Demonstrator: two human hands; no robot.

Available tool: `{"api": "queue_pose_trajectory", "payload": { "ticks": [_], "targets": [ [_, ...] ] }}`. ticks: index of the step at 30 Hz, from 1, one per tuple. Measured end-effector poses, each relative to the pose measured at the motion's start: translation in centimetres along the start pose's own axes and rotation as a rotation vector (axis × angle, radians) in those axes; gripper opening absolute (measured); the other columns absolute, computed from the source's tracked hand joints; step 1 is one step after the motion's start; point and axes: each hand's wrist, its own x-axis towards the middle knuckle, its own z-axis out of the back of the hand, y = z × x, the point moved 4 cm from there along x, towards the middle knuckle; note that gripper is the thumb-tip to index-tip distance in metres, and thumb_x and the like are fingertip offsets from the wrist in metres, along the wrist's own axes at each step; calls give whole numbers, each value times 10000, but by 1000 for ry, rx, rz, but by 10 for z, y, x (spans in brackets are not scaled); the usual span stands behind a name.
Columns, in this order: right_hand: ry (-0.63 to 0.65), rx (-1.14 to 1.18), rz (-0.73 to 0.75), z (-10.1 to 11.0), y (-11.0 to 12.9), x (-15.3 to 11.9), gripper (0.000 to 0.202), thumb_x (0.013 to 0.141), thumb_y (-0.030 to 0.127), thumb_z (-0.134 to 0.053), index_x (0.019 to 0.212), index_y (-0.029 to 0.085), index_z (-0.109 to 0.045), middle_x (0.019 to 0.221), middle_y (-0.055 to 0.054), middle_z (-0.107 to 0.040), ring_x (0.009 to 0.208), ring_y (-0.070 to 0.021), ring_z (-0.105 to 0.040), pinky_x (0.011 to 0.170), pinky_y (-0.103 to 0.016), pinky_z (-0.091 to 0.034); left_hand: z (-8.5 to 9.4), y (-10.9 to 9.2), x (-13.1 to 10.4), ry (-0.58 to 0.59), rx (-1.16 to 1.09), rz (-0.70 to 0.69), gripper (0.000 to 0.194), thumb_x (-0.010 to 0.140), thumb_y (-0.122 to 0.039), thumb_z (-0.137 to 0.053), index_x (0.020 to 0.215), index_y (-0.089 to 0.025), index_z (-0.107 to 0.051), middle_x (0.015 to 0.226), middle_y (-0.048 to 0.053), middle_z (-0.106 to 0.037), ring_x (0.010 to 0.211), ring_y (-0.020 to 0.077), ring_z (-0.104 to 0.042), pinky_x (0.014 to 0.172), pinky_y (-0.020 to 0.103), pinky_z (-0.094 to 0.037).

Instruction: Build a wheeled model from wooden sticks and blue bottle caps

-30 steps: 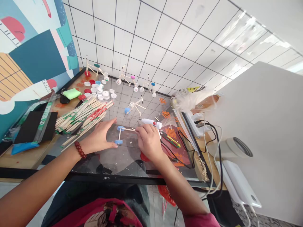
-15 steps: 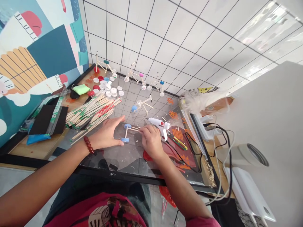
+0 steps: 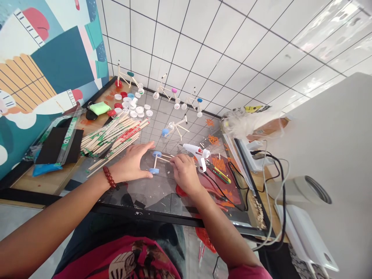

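A small stick frame (image 3: 155, 162) has a blue bottle cap at each end of its crossbar and lies on the table's front part. My right hand (image 3: 183, 169) pinches the far right end of its sticks. Around the capped end, my left hand (image 3: 134, 161) is spread, thumb and fingers apart, holding nothing. Just right of my right hand lies a white glue gun (image 3: 198, 154). Behind the hands stands a stick model with a blue cap (image 3: 176, 127).
Wooden sticks (image 3: 116, 133) lie in a pile at left, with bottle caps (image 3: 133, 107) behind. Several stick models (image 3: 165, 92) stand along the tiled wall. A yellow cutter (image 3: 221, 175), black cables and a power strip (image 3: 252, 157) are at right.
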Motion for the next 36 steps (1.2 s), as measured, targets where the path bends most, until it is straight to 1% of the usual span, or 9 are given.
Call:
{"api": "queue_pose_trajectory", "payload": {
  "ticks": [3,7,10,12,18,21,27,33,36],
  "targets": [
    [2,10,3,1,0,0,190,950,138,-525,990,183,-705,975,-82,-706,926,-242,-587,801,-359,-360,0,0,0,6,4,-2,1043,647,-376,-858,1541,-244,-337,1485,125,-548,1402,354,-456,1178,502,-317],
    [-55,51,-4,13,-5,-2,278,954,125,-478,1103,183,-705,1026,-98,-724,944,-246,-618,836,-374,-409,0,2,0,0,0,-1,1040,651,-393,-852,1541,-243,-338,1486,129,-545,1399,359,-458,1185,512,-310],
    [-104,116,-34,24,-13,-5,358,940,78,-412,1132,180,-696,984,-101,-724,933,-233,-636,838,-357,-460,0,4,1,2,-11,-6,1032,663,-428,-838,1545,-251,-332,1487,126,-542,1399,356,-460,1184,512,-313],
    [-100,140,-50,27,-16,-7,378,930,64,-396,1137,178,-691,963,-99,-720,929,-226,-643,836,-342,-484,-1,4,1,5,-13,-11,1030,664,-438,-834,1545,-254,-331,1486,125,-543,1398,354,-461,1181,512,-316],
    [1,90,-58,16,-14,-8,347,927,68,-426,1118,158,-701,1000,-119,-708,919,-231,-643,821,-335,-502,0,3,0,7,15,0,1027,671,-408,-833,1545,-259,-315,1497,113,-536,1407,348,-452,1189,506,-307],
    [13,50,-74,12,-16,-5,322,946,87,-440,1088,170,-717,975,-112,-703,881,-224,-633,794,-330,-491,0,2,0,13,14,-1,1030,679,-427,-826,1551,-262,-302,1500,115,-534,1408,353,-454,1194,512,-302],
    [44,-3,-67,7,-19,6,260,967,138,-499,1024,193,-747,956,-97,-699,906,-220,-625,792,-312,-466,-1,2,1,14,19,5,1025,672,-441,-829,1545,-262,-322,1505,113,-531,1423,359,-435,1194,513,-300],
    [87,-40,-93,3,-19,10,249,977,144,-500,1019,183,-742,951,-99,-698,891,-217,-629,774,-305,-454,-1,1,1,30,31,20,1046,663,-376,-835,1551,-246,-298,1510,114,-530,1424,348,-432,1203,515,-278],
    [97,-42,-99,1,-20,11,234,970,139,-506,1005,175,-734,950,-102,-693,895,-219,-627,777,-310,-457,0,1,1,26,28,22,1046,656,-375,-838,1548,-245,-306,1502,117,-537,1421,352,-438,1203,518,-275]
  ]
}}
